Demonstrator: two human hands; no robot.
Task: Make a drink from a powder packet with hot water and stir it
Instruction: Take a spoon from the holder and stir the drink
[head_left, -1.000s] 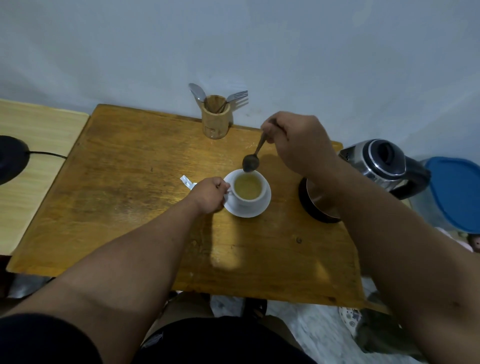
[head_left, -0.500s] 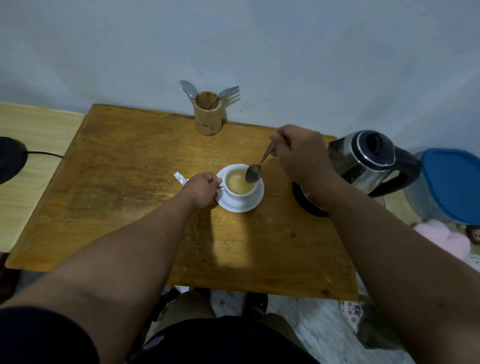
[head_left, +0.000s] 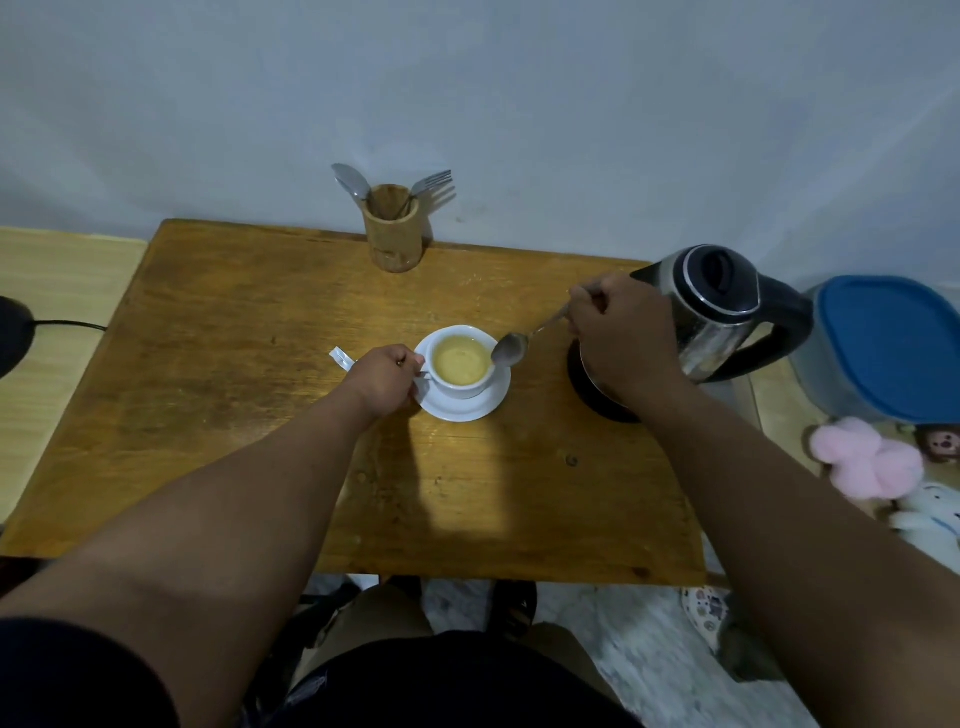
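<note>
A white cup (head_left: 464, 385) full of pale yellow drink stands on a white saucer (head_left: 470, 407) in the middle of the wooden table (head_left: 234, 389). My left hand (head_left: 382, 379) grips the cup's handle from the left. My right hand (head_left: 621, 338) holds a metal spoon (head_left: 511, 347) by its stem, the bowl hovering over the cup's right rim, outside the liquid. A white torn packet (head_left: 340, 358) pokes out just left of my left hand, mostly hidden.
A steel and black electric kettle (head_left: 722, 306) sits on its base at the table's right edge, behind my right hand. A wooden holder (head_left: 393, 236) with a spoon and fork stands at the back. A blue-lidded tub (head_left: 893, 348) and soft toys (head_left: 867, 460) lie right of the table.
The spoon's bowl has shifted from over the drink to above the cup's right rim. My left hand has stayed on the cup's handle. The camera has tilted, shifting the whole scene.
</note>
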